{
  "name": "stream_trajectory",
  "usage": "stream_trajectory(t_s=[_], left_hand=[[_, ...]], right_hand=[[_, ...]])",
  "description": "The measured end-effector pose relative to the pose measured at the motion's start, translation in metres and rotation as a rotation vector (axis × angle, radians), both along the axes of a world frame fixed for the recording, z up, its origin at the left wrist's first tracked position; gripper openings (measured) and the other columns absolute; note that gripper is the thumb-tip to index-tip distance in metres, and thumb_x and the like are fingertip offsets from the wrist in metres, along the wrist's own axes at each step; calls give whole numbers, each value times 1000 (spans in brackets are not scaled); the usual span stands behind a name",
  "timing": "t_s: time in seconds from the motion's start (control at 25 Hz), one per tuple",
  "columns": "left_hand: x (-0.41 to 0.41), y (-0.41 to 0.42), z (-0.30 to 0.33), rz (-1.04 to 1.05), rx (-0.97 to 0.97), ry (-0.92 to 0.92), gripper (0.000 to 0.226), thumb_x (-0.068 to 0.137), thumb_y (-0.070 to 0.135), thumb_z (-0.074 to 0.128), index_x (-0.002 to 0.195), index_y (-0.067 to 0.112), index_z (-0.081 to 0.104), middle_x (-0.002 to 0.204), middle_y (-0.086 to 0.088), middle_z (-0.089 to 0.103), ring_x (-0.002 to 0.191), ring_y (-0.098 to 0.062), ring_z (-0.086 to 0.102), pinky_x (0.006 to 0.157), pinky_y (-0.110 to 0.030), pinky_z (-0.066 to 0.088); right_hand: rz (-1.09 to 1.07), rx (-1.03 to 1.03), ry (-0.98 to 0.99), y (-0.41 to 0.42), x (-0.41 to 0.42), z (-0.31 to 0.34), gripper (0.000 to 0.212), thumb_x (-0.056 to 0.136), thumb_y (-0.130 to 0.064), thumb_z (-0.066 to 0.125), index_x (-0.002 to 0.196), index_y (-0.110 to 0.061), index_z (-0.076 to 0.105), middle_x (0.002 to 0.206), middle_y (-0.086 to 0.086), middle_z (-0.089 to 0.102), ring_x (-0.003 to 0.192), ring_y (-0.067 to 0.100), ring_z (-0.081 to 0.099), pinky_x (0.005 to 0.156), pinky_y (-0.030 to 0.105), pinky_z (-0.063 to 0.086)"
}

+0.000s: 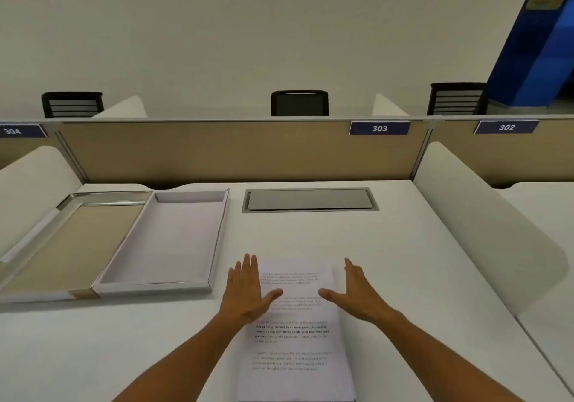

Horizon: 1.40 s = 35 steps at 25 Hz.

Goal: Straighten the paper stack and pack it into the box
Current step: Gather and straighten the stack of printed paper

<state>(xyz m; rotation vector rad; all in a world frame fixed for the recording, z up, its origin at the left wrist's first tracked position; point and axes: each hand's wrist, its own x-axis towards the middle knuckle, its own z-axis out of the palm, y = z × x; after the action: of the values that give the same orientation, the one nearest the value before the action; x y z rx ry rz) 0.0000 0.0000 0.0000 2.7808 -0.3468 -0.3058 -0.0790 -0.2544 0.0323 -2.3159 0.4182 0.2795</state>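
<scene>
Partition tags (379, 128) read 304, 303, 302. Paper stack (295, 339) print mostly illegible. Left hand (248, 289) and right hand (354, 289) spread flat, flanking it.

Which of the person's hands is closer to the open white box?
Left. The left hand lies on the paper stack's left edge, just beside the white box; the right hand is at the stack's far side.

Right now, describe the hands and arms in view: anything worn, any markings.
Both are bare. The left hand and right hand wear no gloves, and no rings, watch or bands show. The forearms are uncovered as far as the bottom edge of the picture, so no sleeve is in view. No markings are visible on either.
</scene>
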Motion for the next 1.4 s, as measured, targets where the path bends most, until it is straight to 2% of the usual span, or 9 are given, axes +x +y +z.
stream_trajectory(t_s=[0.16, 0.36, 0.44, 0.56, 0.88, 1.16, 1.24, 1.36, 1.4], left_hand=[[-30, 5, -19, 50, -129, 137, 113, 82, 75, 44, 154, 13, -16, 166, -8, -14, 154, -29, -4, 124, -47, 2], [-51, 2, -25, 299, -393, 213, 111, 80, 58, 67, 156, 13, -1, 165, -8, 14, 149, -34, 22, 118, -51, 25], [-54, -2, -25, 393, -455, 251, 100, 82, 49, 71, 152, 6, 14, 157, -15, 33, 142, -36, 37, 114, -50, 36], [-52, -10, -17, 533, -579, 293, 66, 85, 36, 73, 131, 2, 38, 136, -19, 56, 120, -36, 60, 99, -45, 54], [-19, -14, -11, 664, -694, 623, 54, 87, 31, 71, 129, 1, 53, 126, -21, 61, 114, -39, 61, 98, -54, 52], [-8, -11, -10, 620, -723, 703, 44, 89, 22, 70, 126, 3, 58, 118, -21, 68, 104, -40, 67, 94, -55, 55], [-5, -9, -8, 621, -758, 742, 37, 89, 19, 70, 121, 2, 61, 109, -20, 73, 94, -38, 72, 82, -51, 60], [1, -1, -1, 669, -856, 825, 22, 87, 14, 72, 104, 2, 64, 74, -15, 78, 62, -31, 76, 49, -40, 60], [2, 2, -2, 664, -861, 822, 22, 86, 14, 73, 103, 2, 65, 72, -14, 78, 60, -30, 76, 47, -39, 60]], right_hand=[[-89, 200, 123, 11, -23, -24, 115, 77, -52, 75, 157, -10, 4, 163, 12, 21, 147, 31, 32, 117, 46, 35], [-219, 246, 187, 28, -36, -47, 83, 77, -46, 78, 141, -9, 38, 142, 11, 50, 124, 29, 58, 102, 45, 53], [-271, 256, 194, 32, -39, -51, 78, 77, -42, 78, 137, -8, 44, 138, 11, 53, 122, 29, 58, 102, 46, 53], [-282, 167, 195, 38, -38, -51, 67, 78, -33, 78, 131, -6, 49, 133, 13, 51, 118, 29, 59, 100, 44, 54], [-265, 76, 273, 40, -24, -50, 61, 76, -23, 80, 128, -4, 53, 132, 16, 48, 116, 31, 59, 100, 41, 55], [-254, 51, 268, 40, -25, -49, 62, 76, -25, 81, 127, -5, 53, 131, 15, 46, 116, 29, 58, 100, 38, 54], [-247, 51, 264, 39, -24, -49, 62, 75, -26, 82, 127, -5, 53, 131, 15, 47, 115, 29, 58, 100, 38, 54], [-232, 51, 275, 37, -23, -49, 64, 76, -27, 82, 128, -6, 51, 131, 15, 47, 117, 29, 57, 101, 37, 54], [-230, 54, 280, 37, -23, -49, 66, 76, -27, 82, 129, -6, 50, 132, 15, 46, 118, 29, 56, 102, 36, 53]])
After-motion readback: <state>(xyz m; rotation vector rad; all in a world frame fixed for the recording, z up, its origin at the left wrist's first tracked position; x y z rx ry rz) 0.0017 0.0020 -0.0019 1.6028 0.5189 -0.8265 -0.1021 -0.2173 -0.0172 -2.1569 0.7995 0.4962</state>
